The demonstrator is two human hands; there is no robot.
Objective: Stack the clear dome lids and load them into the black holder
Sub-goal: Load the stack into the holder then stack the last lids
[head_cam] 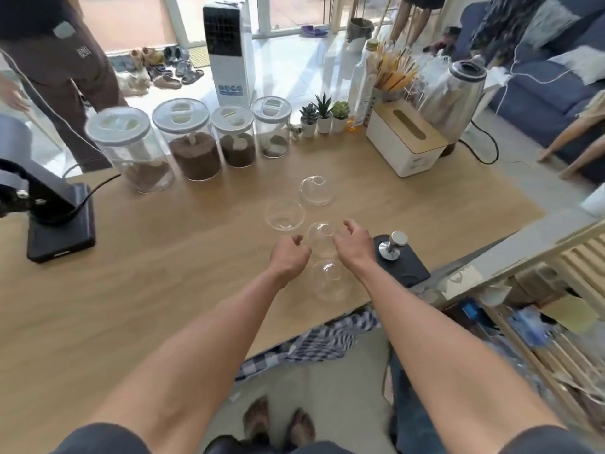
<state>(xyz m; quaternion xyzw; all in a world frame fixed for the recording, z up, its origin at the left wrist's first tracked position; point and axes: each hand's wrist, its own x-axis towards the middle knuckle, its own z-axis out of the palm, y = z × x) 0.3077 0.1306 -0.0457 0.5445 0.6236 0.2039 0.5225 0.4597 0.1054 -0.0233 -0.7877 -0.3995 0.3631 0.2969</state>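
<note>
Several clear dome lids lie on the wooden table. One dome lid sits farthest back, another lies rim-up left of it, a third rests between my hands, and one more lies near the table's front edge. My left hand hovers just left of the third lid with fingers curled and apart. On that lid's right side is my right hand, fingers spread, holding nothing. A black holder is hard to pick out; a black mat with a metal tamper lies to the right.
Along the table's back stand lidded glass jars, small potted succulents, a white tissue box and a steel kettle. A black machine occupies the left. A person stands at the far left beyond the table.
</note>
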